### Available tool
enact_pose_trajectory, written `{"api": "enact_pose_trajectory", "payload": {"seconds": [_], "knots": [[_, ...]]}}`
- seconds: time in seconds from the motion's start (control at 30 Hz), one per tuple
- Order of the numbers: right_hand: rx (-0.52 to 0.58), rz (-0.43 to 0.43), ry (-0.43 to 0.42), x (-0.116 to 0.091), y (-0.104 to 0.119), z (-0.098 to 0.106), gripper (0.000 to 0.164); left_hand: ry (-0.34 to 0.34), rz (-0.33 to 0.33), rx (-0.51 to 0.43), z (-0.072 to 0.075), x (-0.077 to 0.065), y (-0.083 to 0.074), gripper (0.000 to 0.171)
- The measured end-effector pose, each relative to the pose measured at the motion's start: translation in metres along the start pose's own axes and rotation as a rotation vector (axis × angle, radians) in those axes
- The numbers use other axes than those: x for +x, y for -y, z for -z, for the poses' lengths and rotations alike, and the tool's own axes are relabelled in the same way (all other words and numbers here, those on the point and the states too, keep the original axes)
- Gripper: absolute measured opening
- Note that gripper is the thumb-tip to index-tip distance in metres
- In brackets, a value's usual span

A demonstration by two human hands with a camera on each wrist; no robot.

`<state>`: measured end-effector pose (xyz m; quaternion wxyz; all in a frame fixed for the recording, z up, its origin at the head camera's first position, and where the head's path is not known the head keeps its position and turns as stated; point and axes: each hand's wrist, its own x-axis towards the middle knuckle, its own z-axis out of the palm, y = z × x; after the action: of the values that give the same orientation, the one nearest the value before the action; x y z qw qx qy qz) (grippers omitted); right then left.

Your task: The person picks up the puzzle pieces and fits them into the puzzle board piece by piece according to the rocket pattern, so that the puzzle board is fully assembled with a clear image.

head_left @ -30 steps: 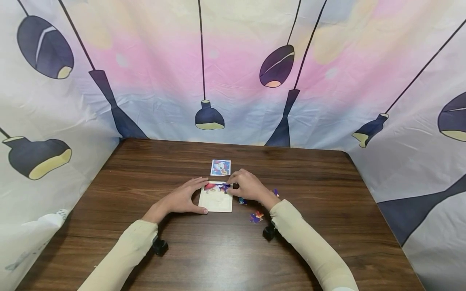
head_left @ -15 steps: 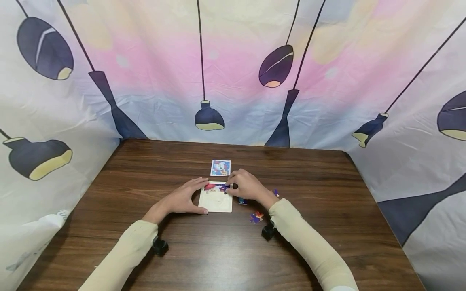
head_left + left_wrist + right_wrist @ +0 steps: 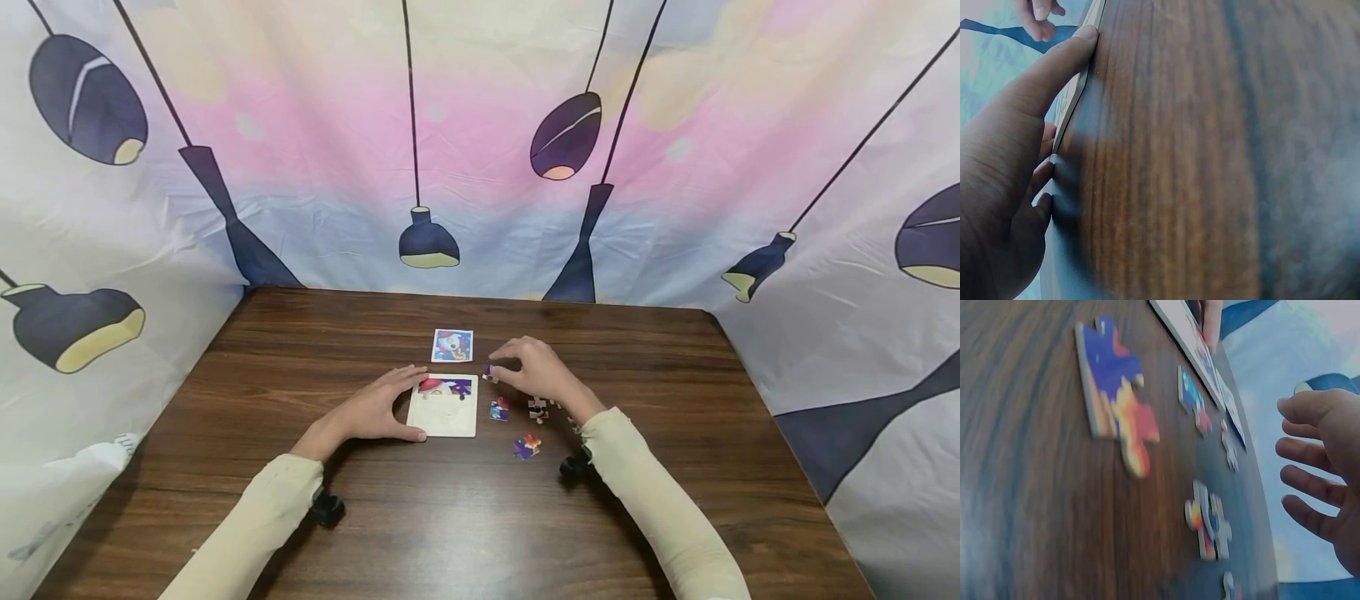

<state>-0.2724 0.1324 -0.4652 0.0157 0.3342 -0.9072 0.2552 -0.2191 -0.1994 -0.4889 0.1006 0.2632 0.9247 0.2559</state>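
Note:
A square puzzle board (image 3: pixel 442 419), pale with a strip of colored pieces along its far side, lies on the table. My left hand (image 3: pixel 372 408) holds it by the left side, thumb (image 3: pixel 1072 56) on the near corner and fingers at the far corner. To the right of the board, my right hand (image 3: pixel 543 375) is above the table, its thumb and index finger apart near a small purple puzzle piece (image 3: pixel 490 375). In the right wrist view, the right hand's fingers (image 3: pixel 1310 450) are spread and relaxed, and no piece shows between them.
Loose puzzle pieces lie right of the board: a blue-red one (image 3: pixel 498 408), a purple-orange one (image 3: pixel 527 447), a pale-backed-looking one (image 3: pixel 537 408), and others partly under the right wrist. A square picture card (image 3: pixel 452 346) lies beyond the board. A patterned curtain (image 3: pixel 322 167) stands behind the table.
My right hand has moved off the board's far right corner and to the right, uncovering that corner and several loose pieces. My left hand has stayed on the board.

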Motion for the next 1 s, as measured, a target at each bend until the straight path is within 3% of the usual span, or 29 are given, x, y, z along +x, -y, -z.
{"api": "enact_pose_trajectory", "payload": {"seconds": [0.37,0.87,1.0], "knots": [[-0.026,-0.012,0.017,-0.005,-0.012,0.007,0.033,0.002,0.003,0.003,0.001,0.0,0.0,0.112],[-0.094,-0.093,0.076,0.002,-0.016,-0.009,0.046,0.003,-0.009,0.012,0.0,0.001,0.001,0.112],[-0.126,-0.111,0.086,0.004,-0.013,-0.011,0.042,0.004,-0.01,0.007,0.0,0.001,0.001,0.111]]}}
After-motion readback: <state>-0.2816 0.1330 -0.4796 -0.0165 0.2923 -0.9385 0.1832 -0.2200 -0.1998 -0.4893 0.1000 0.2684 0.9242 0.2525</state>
